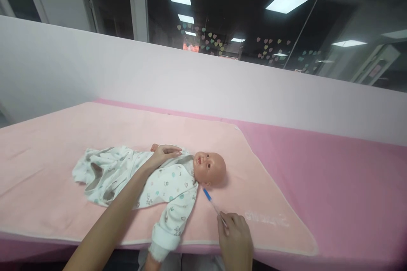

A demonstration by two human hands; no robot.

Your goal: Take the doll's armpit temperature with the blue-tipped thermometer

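A baby doll (pixel 210 168) lies on its back, its bald head to the right, in a white printed baby gown (pixel 159 184). My left hand (pixel 164 154) rests on the gown at the doll's chest, fingers stretched out and holding nothing. In my right hand (pixel 234 233), near the front edge, a thin pale stick with a blue end (pixel 208 195) is pinched. Its blue end points at the doll's neck and shoulder, close by the ear; whether it touches is unclear. The doll's near sleeve (pixel 173 224) reaches over the front edge. Its far hand (pixel 154 147) shows beyond my wrist.
A peach blanket (pixel 270 203) with a pale edge lies under the doll, on a pink table cover (pixel 356 186). Behind the table stands a low white partition (pixel 190 80). Beyond it are dark glass with heart stickers and a doorway (pixel 111 12).
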